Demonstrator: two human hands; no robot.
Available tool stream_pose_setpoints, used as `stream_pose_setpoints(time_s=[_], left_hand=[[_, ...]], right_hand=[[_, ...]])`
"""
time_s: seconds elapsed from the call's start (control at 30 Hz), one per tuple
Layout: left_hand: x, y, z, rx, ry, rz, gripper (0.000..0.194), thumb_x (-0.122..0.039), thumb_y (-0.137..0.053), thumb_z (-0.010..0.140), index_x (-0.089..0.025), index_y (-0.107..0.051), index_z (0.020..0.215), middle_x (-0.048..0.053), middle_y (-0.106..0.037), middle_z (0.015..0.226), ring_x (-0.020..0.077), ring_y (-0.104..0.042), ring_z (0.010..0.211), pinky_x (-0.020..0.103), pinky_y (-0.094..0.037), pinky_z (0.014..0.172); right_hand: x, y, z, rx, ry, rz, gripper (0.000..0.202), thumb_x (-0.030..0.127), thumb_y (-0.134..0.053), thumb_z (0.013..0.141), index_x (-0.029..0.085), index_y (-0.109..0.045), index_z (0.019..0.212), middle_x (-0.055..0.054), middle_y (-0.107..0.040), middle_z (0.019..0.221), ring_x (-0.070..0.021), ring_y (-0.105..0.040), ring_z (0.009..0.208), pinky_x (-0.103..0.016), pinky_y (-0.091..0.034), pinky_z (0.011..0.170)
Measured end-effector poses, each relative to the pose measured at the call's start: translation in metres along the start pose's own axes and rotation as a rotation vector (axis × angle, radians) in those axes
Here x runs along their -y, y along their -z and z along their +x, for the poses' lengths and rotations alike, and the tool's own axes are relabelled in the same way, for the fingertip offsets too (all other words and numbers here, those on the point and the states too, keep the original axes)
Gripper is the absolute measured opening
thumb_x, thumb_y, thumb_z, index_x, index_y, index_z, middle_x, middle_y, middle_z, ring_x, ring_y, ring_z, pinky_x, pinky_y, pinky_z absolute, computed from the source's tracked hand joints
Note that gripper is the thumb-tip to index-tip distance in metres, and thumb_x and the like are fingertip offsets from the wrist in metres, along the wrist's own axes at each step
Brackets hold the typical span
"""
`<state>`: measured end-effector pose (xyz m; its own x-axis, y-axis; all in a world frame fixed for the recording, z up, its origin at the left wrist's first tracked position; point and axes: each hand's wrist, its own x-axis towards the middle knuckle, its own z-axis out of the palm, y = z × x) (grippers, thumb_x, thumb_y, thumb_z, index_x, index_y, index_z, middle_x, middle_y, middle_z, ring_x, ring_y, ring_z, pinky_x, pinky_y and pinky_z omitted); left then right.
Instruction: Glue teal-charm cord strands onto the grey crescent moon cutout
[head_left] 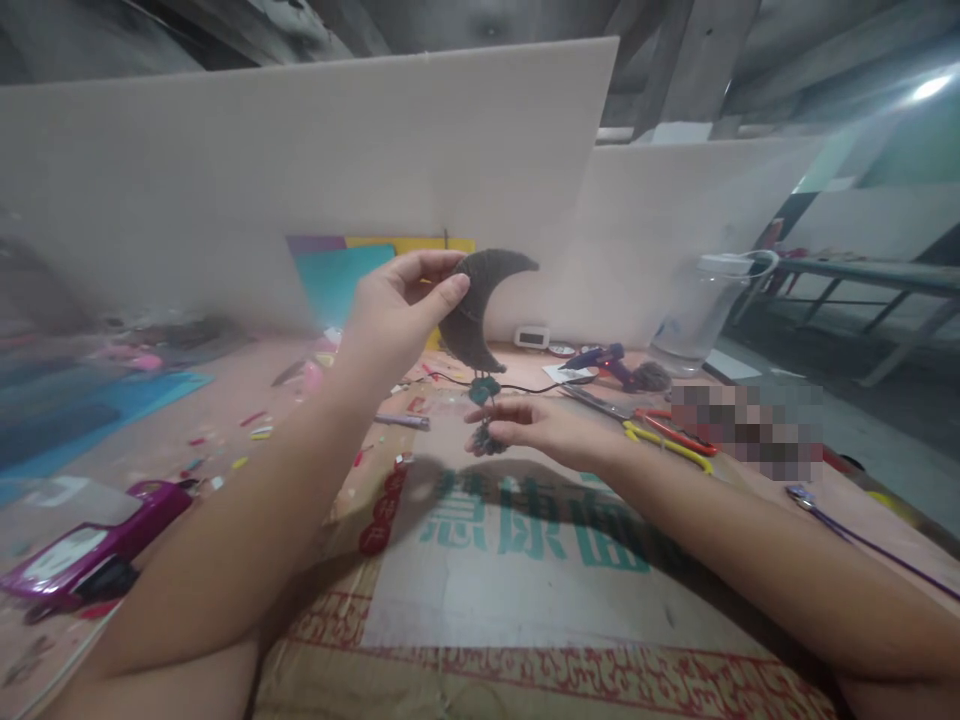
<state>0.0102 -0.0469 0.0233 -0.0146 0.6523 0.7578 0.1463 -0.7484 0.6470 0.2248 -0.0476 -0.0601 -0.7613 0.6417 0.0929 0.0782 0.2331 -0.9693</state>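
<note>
The dark crescent (471, 315) is just above the middle of the frame, its open side facing right and its tips at the upper right and bottom. My left hand (401, 310) has its upper left edge pinched, the thumb in front and the fingers bent behind. Below its lower tip hangs a small teal piece (484, 390), and under that a dark cluster (487, 437). My right hand (532, 428) is at the cluster, thumb and fingers loosely curved around it with a small gap between them; I cannot tell how firmly they hold it. Beneath my hands is a pale sheet (465, 610) printed with green characters, on cardboard (360, 655) with a red pattern along the bottom. Right of centre are a blue glue gun (604, 362) and scissors with orange and yellow handles (671, 432), with a clear bottle (694, 315) behind them. At the lower left is a magenta tool (112, 545), below a blue sheet (97, 430). A white panel (300, 160) stands across the back.
</note>
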Motion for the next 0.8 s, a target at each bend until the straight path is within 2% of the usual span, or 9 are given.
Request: stream_pose_setpoints(time_s=[0.1, 0.2, 0.3, 0.37, 0.47, 0.57, 0.63, 0.7, 0.8], left_hand=[[-0.005, -0.002, -0.002, 0.014, 0.005, -0.003, 0.029, -0.038, -0.076, 0.086, -0.020, -0.074, 0.108, 0.006, -0.076, 0.103, 0.0196, -0.072, 0.096, 0.034, -0.059, 0.090], [-0.011, -0.006, -0.007, 0.034, 0.022, 0.017, 0.029, -0.039, -0.076, 0.085, -0.020, -0.074, 0.108, 0.005, -0.077, 0.103, 0.0196, -0.071, 0.096, 0.033, -0.059, 0.089], [-0.015, -0.014, -0.014, 0.062, 0.029, 0.028, 0.028, -0.040, -0.075, 0.086, -0.021, -0.075, 0.108, 0.005, -0.077, 0.101, 0.0196, -0.072, 0.095, 0.033, -0.059, 0.088], [-0.016, -0.020, -0.019, 0.070, 0.027, 0.030, 0.028, -0.038, -0.075, 0.087, -0.021, -0.075, 0.109, 0.004, -0.077, 0.101, 0.0193, -0.072, 0.096, 0.032, -0.058, 0.088], [-0.017, -0.031, -0.029, 0.060, 0.010, 0.028, 0.026, -0.036, -0.074, 0.088, -0.022, -0.074, 0.110, 0.004, -0.077, 0.102, 0.0182, -0.072, 0.096, 0.031, -0.058, 0.088], [-0.019, -0.040, -0.037, 0.053, -0.029, 0.010, 0.023, -0.034, -0.072, 0.090, -0.023, -0.074, 0.110, 0.003, -0.077, 0.108, 0.0178, -0.072, 0.099, 0.031, -0.058, 0.090], [-0.021, -0.044, -0.042, 0.063, -0.035, 0.011, 0.022, -0.034, -0.071, 0.091, -0.023, -0.074, 0.111, 0.003, -0.076, 0.110, 0.0183, -0.072, 0.101, 0.032, -0.058, 0.091], [-0.022, -0.045, -0.044, 0.075, -0.016, 0.017, 0.023, -0.034, -0.071, 0.091, -0.023, -0.073, 0.111, 0.004, -0.076, 0.111, 0.0188, -0.072, 0.101, 0.032, -0.059, 0.091], [-0.022, -0.046, -0.046, 0.100, 0.020, 0.012, 0.025, -0.036, -0.073, 0.090, -0.023, -0.073, 0.111, 0.005, -0.077, 0.110, 0.0191, -0.072, 0.100, 0.032, -0.060, 0.089]], right_hand=[[0.011, 0.014, 0.000, -0.047, 0.096, -0.226, 0.046, 0.056, -0.063, 0.094, 0.021, -0.068, 0.121, -0.010, -0.073, 0.119, -0.0217, -0.067, 0.112, -0.044, -0.049, 0.106], [0.028, 0.023, -0.005, -0.246, 0.217, -0.281, 0.048, 0.056, -0.064, 0.093, 0.021, -0.067, 0.126, -0.011, -0.070, 0.130, -0.0235, -0.065, 0.118, -0.044, -0.049, 0.106], [0.049, 0.019, -0.016, -0.457, 0.246, -0.351, 0.041, 0.050, -0.069, 0.089, 0.020, -0.072, 0.117, -0.010, -0.075, 0.116, -0.0236, -0.070, 0.107, -0.042, -0.054, 0.097], [0.061, 0.010, -0.022, -0.544, 0.277, -0.456, 0.036, 0.046, -0.071, 0.087, 0.020, -0.074, 0.111, -0.009, -0.077, 0.109, -0.0229, -0.071, 0.099, -0.040, -0.056, 0.090], [0.072, 0.000, -0.027, -0.608, 0.270, -0.534, 0.032, 0.044, -0.073, 0.084, 0.017, -0.075, 0.102, -0.009, -0.078, 0.101, -0.0217, -0.070, 0.088, -0.036, -0.056, 0.079], [0.074, 0.000, -0.028, -0.630, 0.265, -0.510, 0.035, 0.051, -0.074, 0.082, 0.016, -0.073, 0.089, -0.008, -0.075, 0.088, -0.0204, -0.068, 0.078, -0.033, -0.054, 0.070], [0.074, 0.002, -0.028, -0.633, 0.313, -0.439, 0.040, 0.057, -0.075, 0.081, 0.017, -0.070, 0.088, -0.007, -0.074, 0.086, -0.0200, -0.067, 0.078, -0.033, -0.054, 0.071], [0.074, 0.004, -0.028, -0.649, 0.390, -0.339, 0.044, 0.060, -0.077, 0.078, 0.020, -0.068, 0.094, -0.006, -0.074, 0.092, -0.0203, -0.069, 0.086, -0.033, -0.055, 0.077], [0.076, 0.004, -0.032, -0.706, 0.437, -0.283, 0.041, 0.059, -0.078, 0.079, 0.023, -0.066, 0.096, -0.003, -0.073, 0.093, -0.0202, -0.069, 0.090, -0.034, -0.056, 0.081]])
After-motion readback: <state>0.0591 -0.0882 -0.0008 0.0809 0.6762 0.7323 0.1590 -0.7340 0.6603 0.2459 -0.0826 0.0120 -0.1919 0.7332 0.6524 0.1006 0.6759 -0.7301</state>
